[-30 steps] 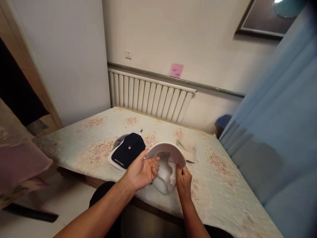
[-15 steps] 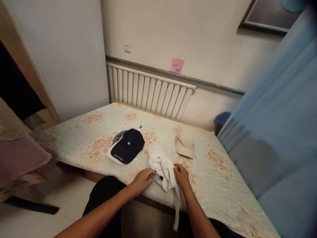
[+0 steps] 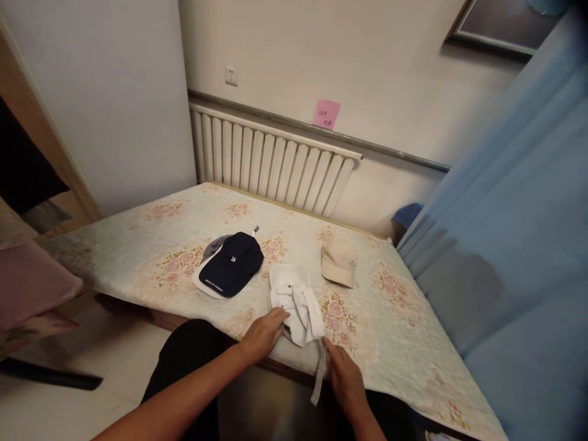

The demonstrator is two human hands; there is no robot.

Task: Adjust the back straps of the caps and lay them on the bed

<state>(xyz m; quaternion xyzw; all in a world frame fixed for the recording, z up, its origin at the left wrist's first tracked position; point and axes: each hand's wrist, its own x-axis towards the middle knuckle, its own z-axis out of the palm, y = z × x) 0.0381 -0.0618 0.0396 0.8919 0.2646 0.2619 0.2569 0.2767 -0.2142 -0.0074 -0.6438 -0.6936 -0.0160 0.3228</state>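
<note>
A white cap lies with its inside facing up near the front edge of the bed, its brim pointing away from me. My left hand grips the cap's near left rim between thumb and fingers. At the near right, my right hand pinches the cap's strap, which hangs down over the bed's edge. Left of it rests a stack of caps with a navy cap on top; a white brim and some grey fabric show beneath. A beige cap sits farther back on the right.
The bed has a floral cover. Behind it stand a radiator and a wall with a pink note. A blue curtain hangs along the right side. Pink fabric is at the far left.
My right hand has moved down from the cap's right rim to the strap at its near corner. My left hand stays at the left rim. The view has shifted slightly.
</note>
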